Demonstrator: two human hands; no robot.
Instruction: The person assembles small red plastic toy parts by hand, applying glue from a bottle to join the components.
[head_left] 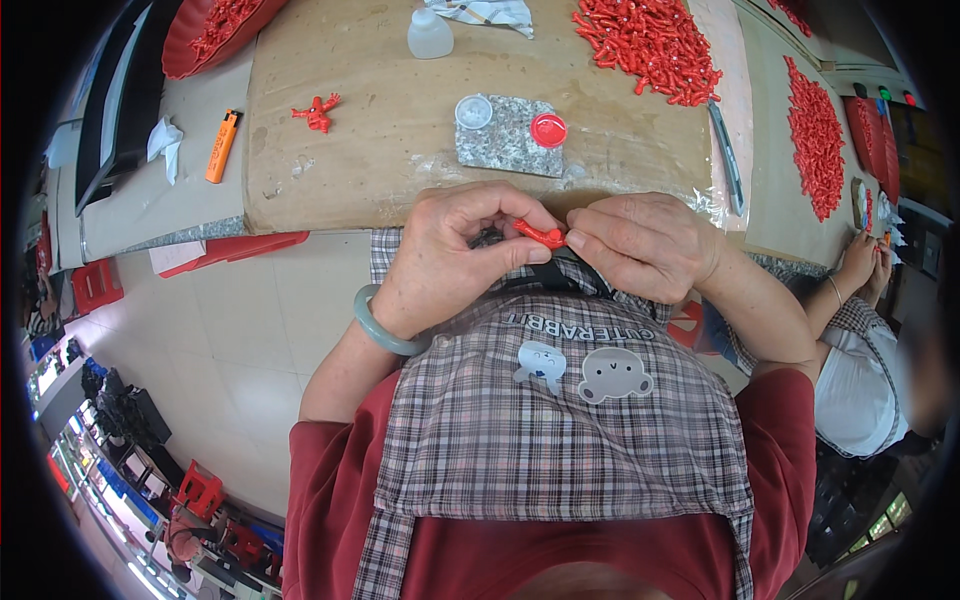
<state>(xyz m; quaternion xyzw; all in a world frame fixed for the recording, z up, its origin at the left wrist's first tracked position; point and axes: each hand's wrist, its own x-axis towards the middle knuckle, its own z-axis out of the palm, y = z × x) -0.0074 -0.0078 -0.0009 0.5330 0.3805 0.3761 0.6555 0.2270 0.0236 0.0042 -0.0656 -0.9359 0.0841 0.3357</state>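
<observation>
Just past the table's front edge, above my apron, my left hand (455, 240) pinches a small red plastic figure part (541, 235) between thumb and fingers. My right hand (645, 245) is closed too, its thumb and fingertips pressed together against the right end of that part. Whether a tiny piece sits in those right fingertips is hidden. Beyond my hands a speckled stone slab (490, 152) bears a whitish shallow cap (474, 111) and a cap with red in it (548, 130). Farther left on the table lies a red toy figure (317, 113) with limbs spread.
A heap of red parts (645, 50) lies at the back right, near a grey-blue slim tool (727, 158). An orange knife (223, 146), a white squeeze bottle (430, 34) and a red bowl (190, 65) stand leftward. A co-worker's hands (865, 265) are at far right.
</observation>
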